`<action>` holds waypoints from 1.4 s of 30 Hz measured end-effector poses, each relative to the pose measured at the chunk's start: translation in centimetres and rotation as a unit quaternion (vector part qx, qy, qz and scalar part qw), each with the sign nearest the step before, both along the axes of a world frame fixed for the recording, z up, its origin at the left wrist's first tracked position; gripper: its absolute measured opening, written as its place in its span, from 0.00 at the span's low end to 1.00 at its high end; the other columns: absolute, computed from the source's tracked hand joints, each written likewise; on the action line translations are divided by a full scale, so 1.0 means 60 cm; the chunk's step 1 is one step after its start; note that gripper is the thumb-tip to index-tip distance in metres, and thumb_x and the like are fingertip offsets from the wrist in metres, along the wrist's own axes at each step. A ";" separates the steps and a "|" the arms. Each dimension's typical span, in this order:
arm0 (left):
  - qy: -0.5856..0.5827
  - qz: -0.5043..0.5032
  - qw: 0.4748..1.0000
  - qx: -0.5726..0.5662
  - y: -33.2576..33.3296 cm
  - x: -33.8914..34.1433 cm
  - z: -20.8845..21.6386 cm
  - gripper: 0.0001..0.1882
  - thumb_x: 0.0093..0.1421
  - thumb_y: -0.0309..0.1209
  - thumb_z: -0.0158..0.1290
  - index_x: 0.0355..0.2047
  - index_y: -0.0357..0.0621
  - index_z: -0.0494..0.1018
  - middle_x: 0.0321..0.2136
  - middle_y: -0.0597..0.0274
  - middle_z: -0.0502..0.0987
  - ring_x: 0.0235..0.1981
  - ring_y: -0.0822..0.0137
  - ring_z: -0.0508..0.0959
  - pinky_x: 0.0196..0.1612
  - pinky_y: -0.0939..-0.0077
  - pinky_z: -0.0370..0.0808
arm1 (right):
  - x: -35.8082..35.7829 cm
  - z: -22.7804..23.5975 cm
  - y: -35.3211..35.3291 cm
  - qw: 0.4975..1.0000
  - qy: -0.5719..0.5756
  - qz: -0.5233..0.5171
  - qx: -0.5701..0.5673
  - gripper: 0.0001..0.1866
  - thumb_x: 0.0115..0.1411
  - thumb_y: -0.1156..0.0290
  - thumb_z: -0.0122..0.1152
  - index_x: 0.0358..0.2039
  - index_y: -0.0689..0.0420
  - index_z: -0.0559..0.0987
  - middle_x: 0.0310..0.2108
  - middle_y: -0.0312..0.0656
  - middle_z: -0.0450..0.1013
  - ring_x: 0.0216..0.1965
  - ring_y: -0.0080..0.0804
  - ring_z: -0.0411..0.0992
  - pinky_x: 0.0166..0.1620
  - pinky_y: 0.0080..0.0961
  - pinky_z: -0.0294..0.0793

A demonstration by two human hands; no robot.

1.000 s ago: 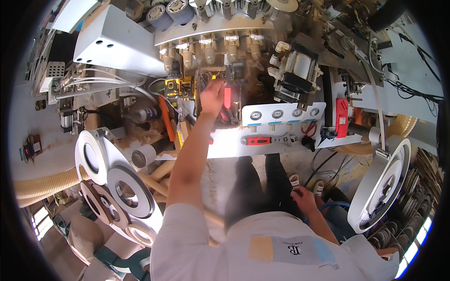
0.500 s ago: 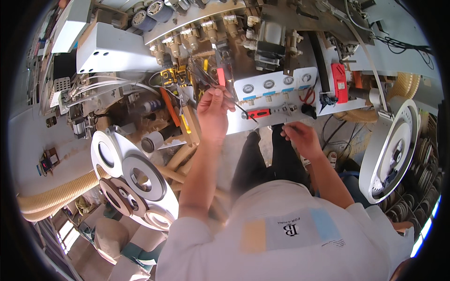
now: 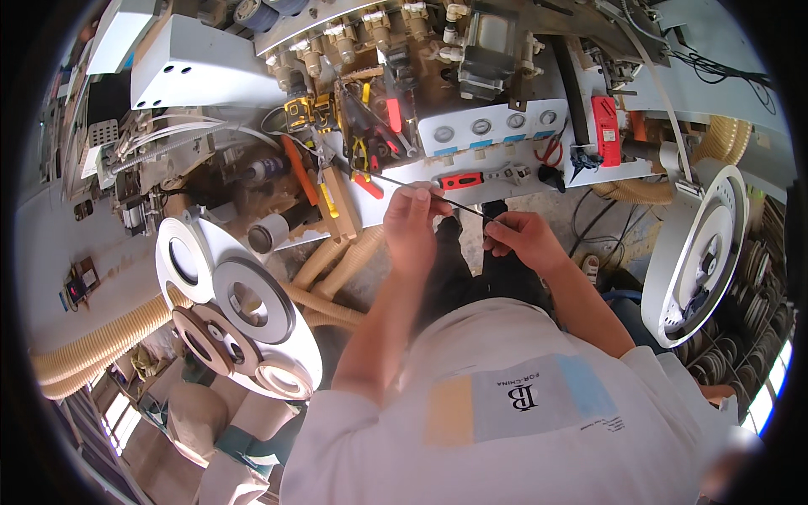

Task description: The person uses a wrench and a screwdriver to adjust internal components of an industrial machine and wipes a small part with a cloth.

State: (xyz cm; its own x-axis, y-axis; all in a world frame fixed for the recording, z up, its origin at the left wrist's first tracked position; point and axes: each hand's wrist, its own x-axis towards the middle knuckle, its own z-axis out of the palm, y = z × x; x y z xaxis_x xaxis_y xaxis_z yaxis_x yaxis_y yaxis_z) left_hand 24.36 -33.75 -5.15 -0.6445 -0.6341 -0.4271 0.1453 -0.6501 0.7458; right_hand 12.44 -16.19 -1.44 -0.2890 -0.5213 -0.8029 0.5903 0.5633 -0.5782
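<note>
A thin dark rod (image 3: pixel 463 206) runs slantwise in front of my body, in the air near the bench's front edge. Thumb and fingers of my left hand (image 3: pixel 412 225) pinch it around its middle. At its lower right end, my right hand (image 3: pixel 528 239) has its fingers closed on it. The rod's other end reaches up and left toward the loose tools. Just beyond the hands lies an adjustable wrench (image 3: pixel 463 180) with a red and black handle. Left of it are a red-handled tool (image 3: pixel 368 186) and yellow-handled pliers (image 3: pixel 360 156).
A white panel with round gauges (image 3: pixel 481 127) stands behind the wrench. Red-handled scissors (image 3: pixel 550 151) and a red case (image 3: pixel 606 131) lie to the right. A yellow drill (image 3: pixel 308 113) sits back left. White wheel housings (image 3: pixel 244 303) (image 3: pixel 697 261) flank me, with ribbed hoses (image 3: pixel 109 341) at left.
My left hand has come right and nearer, bringing the rod away from the tools. My right hand has closed on the rod's end. The view has shifted slightly.
</note>
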 end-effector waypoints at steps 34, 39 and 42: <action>0.021 0.101 0.956 0.274 0.023 0.059 -0.008 0.06 0.71 0.31 0.48 0.40 0.43 0.71 0.37 0.63 0.75 0.39 0.70 0.76 0.46 0.73 0.76 | 0.040 0.000 -0.075 0.938 0.292 0.052 -0.177 0.19 0.65 0.63 0.64 0.54 0.53 0.81 0.48 0.39 0.78 0.46 0.27 0.77 0.48 0.25 0.76; -0.009 -0.058 0.941 0.334 0.083 0.064 0.013 0.09 0.72 0.33 0.47 0.41 0.41 0.74 0.36 0.61 0.78 0.36 0.71 0.78 0.39 0.75 0.76 | 0.052 -0.060 -0.037 0.963 0.215 0.025 -0.160 0.13 0.70 0.65 0.56 0.50 0.58 0.79 0.43 0.39 0.77 0.43 0.26 0.76 0.47 0.24 0.75; -0.093 -0.314 0.920 0.214 0.063 0.093 -0.004 0.11 0.71 0.33 0.47 0.40 0.41 0.76 0.30 0.62 0.79 0.27 0.71 0.77 0.31 0.78 0.75 | 0.045 -0.088 -0.013 0.939 0.289 -0.145 -0.116 0.14 0.74 0.63 0.48 0.39 0.58 0.78 0.26 0.37 0.74 0.23 0.21 0.72 0.30 0.18 0.73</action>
State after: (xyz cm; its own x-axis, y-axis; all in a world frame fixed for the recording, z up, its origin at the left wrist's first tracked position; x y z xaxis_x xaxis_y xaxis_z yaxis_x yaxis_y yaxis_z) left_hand 29.94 -30.00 -5.39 -0.7177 0.0898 -0.6906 -0.4629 -0.8024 0.3767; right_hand 15.17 -16.99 -6.73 -0.7986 -0.4948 -0.3426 0.2484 0.2475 -0.9365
